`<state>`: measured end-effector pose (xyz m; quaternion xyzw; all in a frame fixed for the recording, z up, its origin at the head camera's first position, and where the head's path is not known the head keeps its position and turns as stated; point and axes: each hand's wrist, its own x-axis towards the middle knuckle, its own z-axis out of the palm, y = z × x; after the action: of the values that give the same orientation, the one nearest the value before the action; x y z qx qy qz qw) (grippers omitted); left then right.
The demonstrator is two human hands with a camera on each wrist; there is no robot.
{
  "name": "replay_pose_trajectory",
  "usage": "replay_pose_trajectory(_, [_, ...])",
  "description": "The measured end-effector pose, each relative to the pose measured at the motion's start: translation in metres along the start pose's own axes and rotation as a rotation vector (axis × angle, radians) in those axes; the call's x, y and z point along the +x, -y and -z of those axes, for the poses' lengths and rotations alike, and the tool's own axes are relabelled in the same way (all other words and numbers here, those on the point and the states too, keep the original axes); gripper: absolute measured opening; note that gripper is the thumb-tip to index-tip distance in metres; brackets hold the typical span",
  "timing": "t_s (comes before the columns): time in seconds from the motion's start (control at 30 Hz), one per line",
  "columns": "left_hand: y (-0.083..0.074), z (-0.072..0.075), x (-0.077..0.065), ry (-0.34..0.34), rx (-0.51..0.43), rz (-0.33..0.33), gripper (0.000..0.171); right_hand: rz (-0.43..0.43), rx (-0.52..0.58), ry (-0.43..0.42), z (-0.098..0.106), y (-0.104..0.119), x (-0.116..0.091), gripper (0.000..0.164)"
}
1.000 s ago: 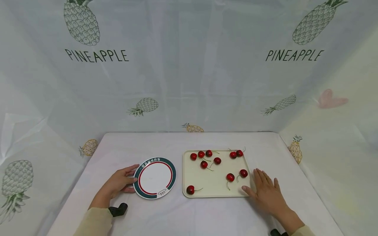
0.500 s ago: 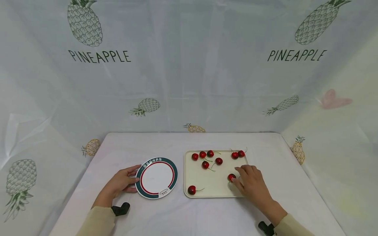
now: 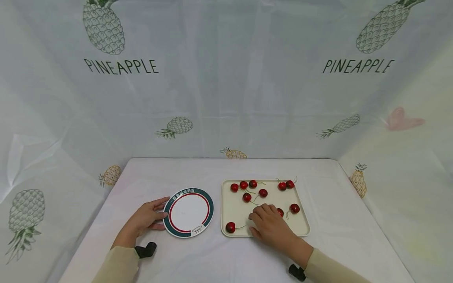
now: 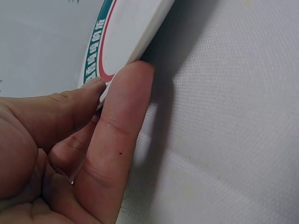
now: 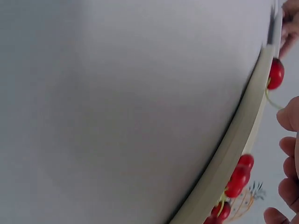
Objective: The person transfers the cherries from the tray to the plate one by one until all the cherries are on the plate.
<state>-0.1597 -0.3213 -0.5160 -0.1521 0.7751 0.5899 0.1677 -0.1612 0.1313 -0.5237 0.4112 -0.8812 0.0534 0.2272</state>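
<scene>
A round white plate (image 3: 188, 213) with a green and red rim lies left of the cream tray (image 3: 238, 214). My left hand (image 3: 144, 220) pinches the plate's left edge; in the left wrist view the thumb is on top and a finger (image 4: 119, 121) underneath, with that edge tilted off the cloth. My right hand (image 3: 273, 228) hovers over the tray's front part, fingers loosely bent with nothing seen between them. Left of it a cherry (image 3: 230, 227) lies in the front left corner; its stem points toward my right thumb (image 5: 288, 115). Another cherry (image 3: 280, 212) is partly hidden behind the hand.
Several cherries (image 3: 247, 197) with stems lie along the back of the tray. Two cherries touch at the back right corner, and a single cherry (image 3: 294, 208) lies at the right side. A white cloth (image 3: 191, 259) covers the table; a pineapple-print curtain (image 3: 230, 78) hangs behind.
My right hand has moved left from beside the tray's right edge, across the right-hand cherries, to the front middle of the tray. The left hand keeps its hold on the plate.
</scene>
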Motion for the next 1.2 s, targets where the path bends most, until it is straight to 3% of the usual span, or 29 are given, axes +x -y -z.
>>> replay_pose_trajectory(0.17, [-0.001,0.0,0.001,0.011,0.0,-0.001,0.069,0.029,0.005,0.021,-0.005,0.007,0.006,0.024])
replay_pose_trajectory(0.7, [0.002,0.0,0.002,0.007,-0.008,0.0,0.069,0.121,-0.053,-0.019,-0.015,0.012,0.01,0.017])
replay_pose_trajectory(1.2, [0.001,0.0,0.001,0.0,-0.011,-0.003,0.069,0.111,-0.008,-0.068,-0.012,0.009,0.021,0.007])
